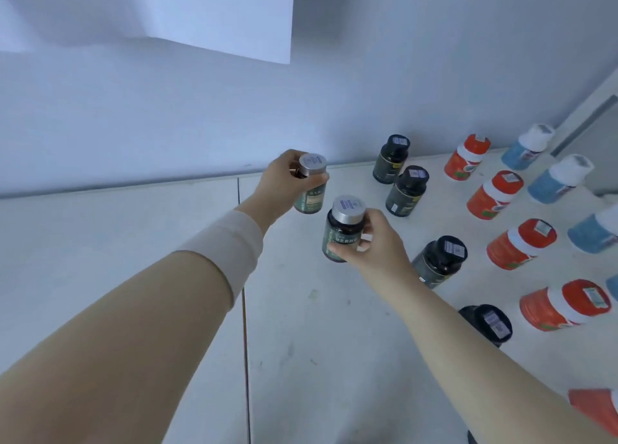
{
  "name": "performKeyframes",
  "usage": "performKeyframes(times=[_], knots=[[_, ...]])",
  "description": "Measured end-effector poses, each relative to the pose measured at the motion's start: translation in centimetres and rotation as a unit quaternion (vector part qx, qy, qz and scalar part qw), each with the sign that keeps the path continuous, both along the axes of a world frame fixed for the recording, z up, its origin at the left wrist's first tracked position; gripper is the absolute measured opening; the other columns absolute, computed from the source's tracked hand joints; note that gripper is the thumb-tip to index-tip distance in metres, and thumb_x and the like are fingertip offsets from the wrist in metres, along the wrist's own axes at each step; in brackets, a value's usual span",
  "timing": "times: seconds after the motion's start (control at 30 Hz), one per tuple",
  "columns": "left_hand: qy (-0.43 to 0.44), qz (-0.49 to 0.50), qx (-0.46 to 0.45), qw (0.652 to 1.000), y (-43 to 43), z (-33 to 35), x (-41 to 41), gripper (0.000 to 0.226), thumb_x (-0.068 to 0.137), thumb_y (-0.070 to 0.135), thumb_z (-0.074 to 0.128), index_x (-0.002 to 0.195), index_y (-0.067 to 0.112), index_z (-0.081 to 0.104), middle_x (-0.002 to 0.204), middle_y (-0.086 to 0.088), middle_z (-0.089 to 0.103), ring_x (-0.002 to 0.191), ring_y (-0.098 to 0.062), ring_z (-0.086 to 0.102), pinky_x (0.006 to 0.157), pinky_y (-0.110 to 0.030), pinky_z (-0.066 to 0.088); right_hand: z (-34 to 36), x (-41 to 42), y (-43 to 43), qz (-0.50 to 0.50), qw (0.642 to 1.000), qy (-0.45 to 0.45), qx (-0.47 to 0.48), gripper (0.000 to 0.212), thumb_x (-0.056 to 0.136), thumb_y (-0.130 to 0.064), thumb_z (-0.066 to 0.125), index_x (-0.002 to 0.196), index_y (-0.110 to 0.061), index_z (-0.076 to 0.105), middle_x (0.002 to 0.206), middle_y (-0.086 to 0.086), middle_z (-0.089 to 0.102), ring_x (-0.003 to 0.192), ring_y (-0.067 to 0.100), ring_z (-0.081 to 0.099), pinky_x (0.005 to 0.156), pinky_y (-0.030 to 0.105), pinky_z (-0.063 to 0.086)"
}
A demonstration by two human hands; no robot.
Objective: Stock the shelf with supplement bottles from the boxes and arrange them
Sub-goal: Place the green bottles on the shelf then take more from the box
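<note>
The left hand (281, 182) grips a silver-capped bottle (311, 189), the right hand (378, 243) a second bottle (342, 229), both just left of the black-capped row (406, 192); better to set them upright, in line with it.

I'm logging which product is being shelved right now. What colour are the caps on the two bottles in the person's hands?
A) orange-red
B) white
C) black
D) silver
D: the far bottle in the left hand and the near bottle in the right hand both have silver caps; black caps are on the dark bottles standing on the shelf.
</note>
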State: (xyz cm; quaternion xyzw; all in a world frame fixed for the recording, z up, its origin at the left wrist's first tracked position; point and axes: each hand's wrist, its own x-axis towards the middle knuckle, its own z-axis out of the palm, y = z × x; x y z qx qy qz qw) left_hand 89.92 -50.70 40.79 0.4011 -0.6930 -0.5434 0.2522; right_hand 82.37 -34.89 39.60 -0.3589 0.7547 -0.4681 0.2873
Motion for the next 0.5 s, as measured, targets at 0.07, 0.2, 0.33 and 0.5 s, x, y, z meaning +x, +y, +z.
performKeyframes(times=[0.07,0.2,0.33,0.5], knots=[[-0.011,-0.005,-0.013,1.000,-1.7,-0.6,-1.2,0.038,0.079,0.020,0.074,0.112,0.014,0.057,0.101,0.002,0.060,0.091,-0.014,0.057,0.082,-0.025,0.046,-0.8,-0.9,-1.6,0.005,1.000,0.007,0.006,0.050,0.071,-0.009,0.076,0.110,-0.020,0.047,0.105,-0.004,0.054,0.099,0.017,0.056,0.084,0.023,0.044],[-0.008,-0.019,-0.024,0.999,-4.3,-1.3,-2.6,0.036,0.080,0.017,0.073,0.111,0.014,0.057,0.101,0.002,0.060,0.082,-0.009,0.057,0.075,-0.020,0.048,-1.7,-1.7,-4.5,0.022,0.999,0.024,0.002,0.053,0.071,-0.010,0.077,0.115,-0.016,0.049,0.107,-0.005,0.054,0.103,0.018,0.056,0.091,0.028,0.047],[-0.006,-0.046,-0.019,0.999,-5.8,-2.6,-3.1,0.029,0.081,0.014,0.071,0.104,0.018,0.054,0.099,0.002,0.060,0.085,-0.011,0.056,0.079,-0.023,0.047,-3.1,-2.2,-5.9,0.057,0.997,0.050,0.010,0.055,0.072,-0.012,0.076,0.119,-0.016,0.047,0.107,-0.009,0.052,0.100,0.009,0.051,0.080,0.013,0.040],[0.018,-0.072,-0.017,0.997,-6.3,-4.2,-3.1,0.031,0.081,0.010,0.070,0.103,0.019,0.051,0.094,0.009,0.059,0.088,-0.008,0.053,0.079,-0.014,0.045,-4.9,-2.5,-5.8,0.061,0.997,0.051,0.010,0.059,0.073,-0.013,0.077,0.122,-0.015,0.045,0.115,-0.007,0.053,0.101,0.005,0.051,0.072,-0.008,0.035]])
